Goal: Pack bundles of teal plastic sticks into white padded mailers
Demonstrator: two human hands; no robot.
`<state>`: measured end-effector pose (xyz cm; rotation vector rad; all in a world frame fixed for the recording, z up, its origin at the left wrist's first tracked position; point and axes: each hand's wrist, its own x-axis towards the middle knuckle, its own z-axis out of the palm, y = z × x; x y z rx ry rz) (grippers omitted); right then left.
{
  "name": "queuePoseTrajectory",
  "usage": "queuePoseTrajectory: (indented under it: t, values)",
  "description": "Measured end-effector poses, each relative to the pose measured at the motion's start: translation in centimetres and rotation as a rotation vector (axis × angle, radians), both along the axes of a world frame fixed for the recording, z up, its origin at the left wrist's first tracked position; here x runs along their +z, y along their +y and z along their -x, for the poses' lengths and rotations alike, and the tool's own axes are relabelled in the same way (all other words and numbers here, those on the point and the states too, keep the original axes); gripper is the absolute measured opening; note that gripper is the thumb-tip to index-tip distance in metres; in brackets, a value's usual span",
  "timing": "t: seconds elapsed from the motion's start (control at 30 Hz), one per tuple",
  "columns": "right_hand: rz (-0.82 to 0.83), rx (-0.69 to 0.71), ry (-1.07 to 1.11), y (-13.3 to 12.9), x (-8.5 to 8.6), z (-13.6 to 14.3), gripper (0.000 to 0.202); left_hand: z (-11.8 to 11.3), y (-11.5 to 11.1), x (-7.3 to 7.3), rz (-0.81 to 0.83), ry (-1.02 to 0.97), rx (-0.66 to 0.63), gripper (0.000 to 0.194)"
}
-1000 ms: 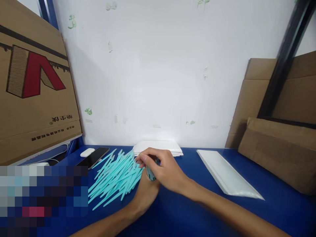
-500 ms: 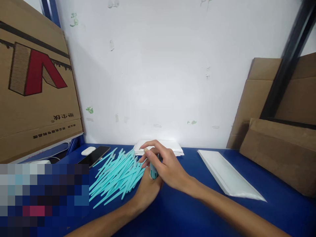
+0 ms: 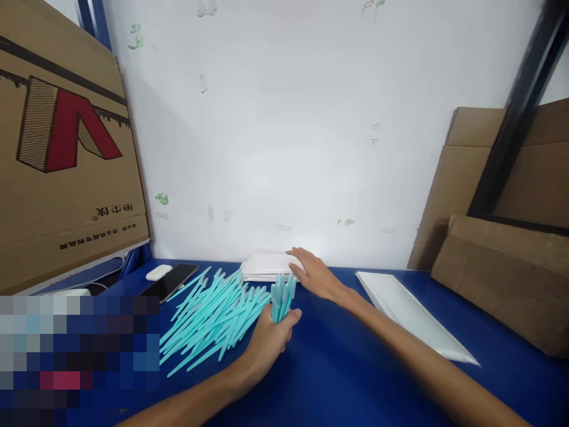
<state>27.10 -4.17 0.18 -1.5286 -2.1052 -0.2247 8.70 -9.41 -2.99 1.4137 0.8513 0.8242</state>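
My left hand (image 3: 273, 338) is closed round an upright bundle of slim turquoise sticks (image 3: 283, 293), whose paler tips stick up out of the fist. To the left of it, a loose pile of the same sticks (image 3: 217, 314) lies on the blue table; their exact kind is not clear. My right hand (image 3: 313, 274) is open with nothing in it, its fingers stretched over the right end of a stack of flat white packets (image 3: 269, 265) by the wall. That hand partly hides the stack.
A white plastic-like sleeve (image 3: 409, 314) lies on the blue table (image 3: 338, 367) at right. Brown cardboard (image 3: 498, 279) leans beyond it. On the left are a dark phone (image 3: 175, 280), a small white case (image 3: 159, 272) and a large carton (image 3: 75, 148). The lower left corner is blurred out.
My right hand has left the top of the bundle, moving up and right to the white packets, and its fingers have straightened. The left hand keeps its hold, nearly in place.
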Motion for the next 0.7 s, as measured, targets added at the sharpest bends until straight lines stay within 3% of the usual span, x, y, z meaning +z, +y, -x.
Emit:
queuePoseTrajectory:
  t: [0.1,0.2,0.4,0.57,0.7]
  values:
    - [0.028,-0.042,-0.142,1.2,-2.2,-2.1,0.050,0.3,0.0,0.4,0.016,0.001,-0.004,0.040]
    - [0.037,-0.034,-0.263,1.4,-2.7,-2.9,0.042,0.5,0.1,0.8,0.032,0.002,0.005,0.040]
    - [-0.022,-0.018,-0.431,1.3,-1.2,-3.4,0.032,1.0,0.5,1.6,0.044,-0.009,0.029,0.042]
    - [-0.084,-0.064,-0.500,0.9,-0.2,-3.4,0.047,1.1,0.7,2.0,0.013,-0.008,0.045,0.041]
    - [-0.168,-0.168,-0.459,0.1,1.5,-3.6,0.047,1.3,0.9,2.1,-0.054,-0.033,0.091,0.037]
